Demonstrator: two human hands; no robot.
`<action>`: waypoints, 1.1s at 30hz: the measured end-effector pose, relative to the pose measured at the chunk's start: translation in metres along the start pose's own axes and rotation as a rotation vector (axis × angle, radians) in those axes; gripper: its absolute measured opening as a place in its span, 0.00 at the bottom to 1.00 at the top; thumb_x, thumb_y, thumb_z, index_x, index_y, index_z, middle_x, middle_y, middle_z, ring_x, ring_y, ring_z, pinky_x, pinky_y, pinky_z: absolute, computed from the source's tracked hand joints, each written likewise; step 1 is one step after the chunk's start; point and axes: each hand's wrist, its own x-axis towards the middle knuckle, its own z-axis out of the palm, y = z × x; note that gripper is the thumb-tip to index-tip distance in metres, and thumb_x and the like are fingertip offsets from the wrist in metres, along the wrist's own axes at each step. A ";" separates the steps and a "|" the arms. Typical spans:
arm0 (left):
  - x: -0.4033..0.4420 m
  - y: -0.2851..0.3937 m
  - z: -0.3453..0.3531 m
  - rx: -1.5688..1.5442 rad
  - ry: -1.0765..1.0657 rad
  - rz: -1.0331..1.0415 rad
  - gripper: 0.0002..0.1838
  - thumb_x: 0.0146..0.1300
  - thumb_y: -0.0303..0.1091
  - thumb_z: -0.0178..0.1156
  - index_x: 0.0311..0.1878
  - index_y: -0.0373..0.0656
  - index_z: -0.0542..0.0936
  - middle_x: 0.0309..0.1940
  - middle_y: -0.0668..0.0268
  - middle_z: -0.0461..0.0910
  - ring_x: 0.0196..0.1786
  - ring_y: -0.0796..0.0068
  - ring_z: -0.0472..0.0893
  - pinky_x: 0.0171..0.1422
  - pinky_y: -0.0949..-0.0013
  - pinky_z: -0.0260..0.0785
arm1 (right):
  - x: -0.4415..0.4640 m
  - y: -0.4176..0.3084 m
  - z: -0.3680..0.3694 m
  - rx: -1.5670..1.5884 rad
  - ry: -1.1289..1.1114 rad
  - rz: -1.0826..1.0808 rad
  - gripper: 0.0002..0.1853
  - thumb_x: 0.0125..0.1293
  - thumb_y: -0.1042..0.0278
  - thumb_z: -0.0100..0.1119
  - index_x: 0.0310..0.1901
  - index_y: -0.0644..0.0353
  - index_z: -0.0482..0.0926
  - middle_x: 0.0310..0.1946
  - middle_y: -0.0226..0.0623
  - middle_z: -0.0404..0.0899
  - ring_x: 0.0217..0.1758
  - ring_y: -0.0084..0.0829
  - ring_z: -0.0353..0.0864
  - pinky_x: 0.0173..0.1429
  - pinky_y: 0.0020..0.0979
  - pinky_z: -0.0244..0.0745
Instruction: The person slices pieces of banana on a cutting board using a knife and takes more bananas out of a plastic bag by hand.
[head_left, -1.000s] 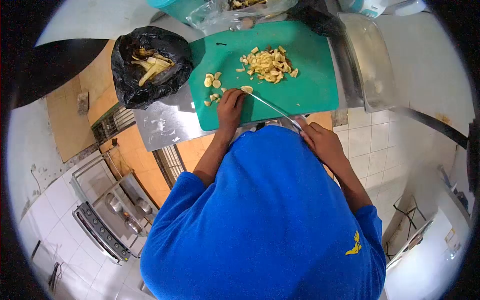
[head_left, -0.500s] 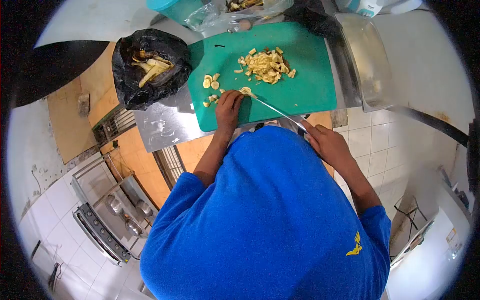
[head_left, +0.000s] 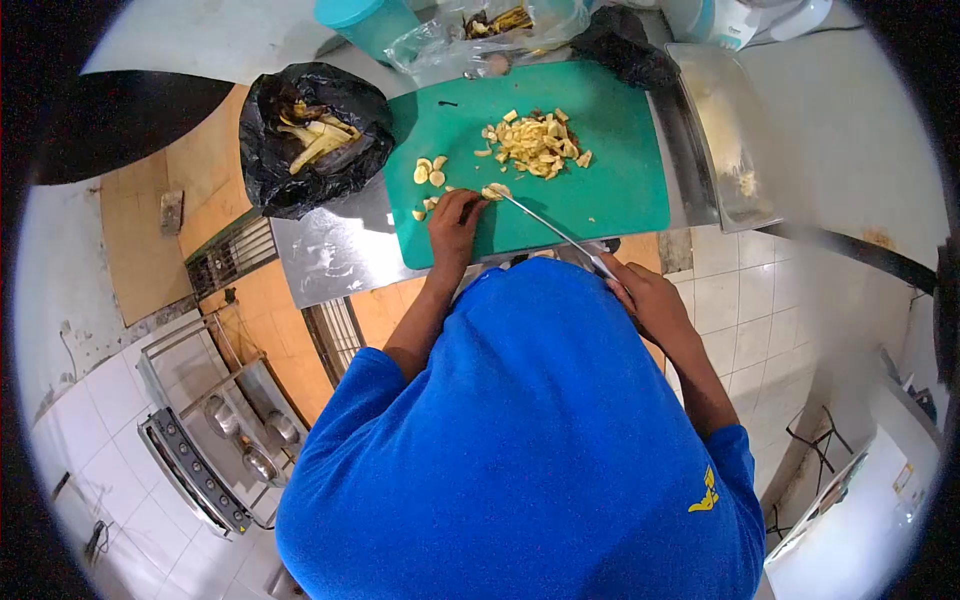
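My right hand (head_left: 645, 300) is wrapped round the handle of a knife (head_left: 548, 226), its long blade slanting up and left across the green cutting board (head_left: 610, 200). The blade's tip lies on pale banana slices (head_left: 495, 191). Against those same slices press the curled fingertips of my left hand (head_left: 455, 225), which holds them at the board's near side. More round banana slices (head_left: 430, 172) lie just beyond and left of that hand, some partly hidden by it. Farther back on the board is a heap of chopped banana (head_left: 540, 145).
Left of the board sits a black plastic bag (head_left: 265, 165) with peels (head_left: 322, 140) inside. Behind stand a teal container (head_left: 370, 30) and a clear bag (head_left: 430, 50). A metal tray (head_left: 725, 130) lies at the right, near a black crumpled bag (head_left: 625, 50).
The knife's tip has shifted slightly left, onto the slices beside my left fingers. My right hand has moved a little down. The whole view has shifted slightly.
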 end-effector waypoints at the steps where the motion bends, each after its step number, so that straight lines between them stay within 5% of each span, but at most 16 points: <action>1: -0.001 -0.002 0.000 0.024 -0.008 0.003 0.10 0.54 0.23 0.71 0.40 0.38 0.82 0.40 0.57 0.82 0.40 0.60 0.84 0.41 0.65 0.78 | 0.002 0.001 0.004 0.003 0.005 -0.010 0.24 0.74 0.55 0.50 0.70 0.42 0.67 0.44 0.45 0.82 0.43 0.48 0.83 0.44 0.46 0.82; 5: -0.003 -0.006 0.003 0.019 0.027 0.043 0.10 0.54 0.24 0.70 0.40 0.39 0.83 0.40 0.58 0.83 0.40 0.60 0.84 0.43 0.64 0.78 | 0.005 0.000 0.008 0.034 0.021 -0.038 0.23 0.74 0.61 0.51 0.69 0.45 0.68 0.42 0.45 0.81 0.43 0.48 0.82 0.46 0.43 0.78; 33: -0.005 -0.009 0.006 0.002 0.022 0.016 0.06 0.57 0.24 0.67 0.38 0.40 0.84 0.40 0.59 0.85 0.43 0.60 0.85 0.47 0.63 0.77 | 0.015 -0.006 0.005 -0.062 -0.011 -0.014 0.25 0.73 0.61 0.52 0.71 0.44 0.66 0.39 0.44 0.79 0.39 0.48 0.82 0.42 0.44 0.79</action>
